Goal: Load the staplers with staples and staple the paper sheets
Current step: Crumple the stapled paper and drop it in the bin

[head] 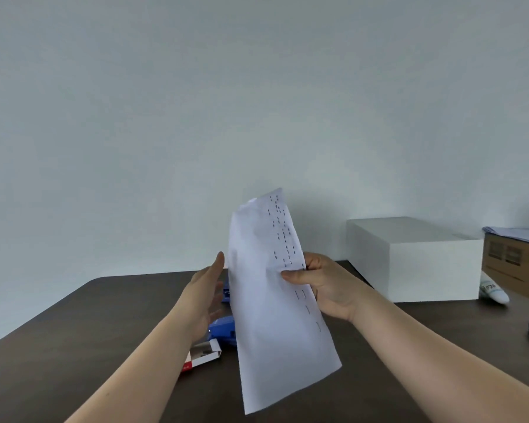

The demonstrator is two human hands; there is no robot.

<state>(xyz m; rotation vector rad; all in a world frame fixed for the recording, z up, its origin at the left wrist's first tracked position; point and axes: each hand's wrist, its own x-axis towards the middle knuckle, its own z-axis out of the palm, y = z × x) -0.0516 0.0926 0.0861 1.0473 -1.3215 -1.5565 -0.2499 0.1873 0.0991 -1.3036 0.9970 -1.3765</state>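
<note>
Many staples already run down the right edge of the paper sheets (269,300), which the right hand (321,285) holds upright above the counter (104,315), thumb and fingers pinched closed on that stapled edge. The left hand (206,288) is open and empty, palm turned toward the sheets, close to their left edge without touching. Below it lie a blue stapler (222,331), partly hidden by the paper, a second blue stapler (226,293) barely visible farther back, and an open staple box (200,357). To do the next staple well, I would square the sheets first, pick a bare stretch of edge, seat it fully in the stapler's throat, and press firmly.
</note>
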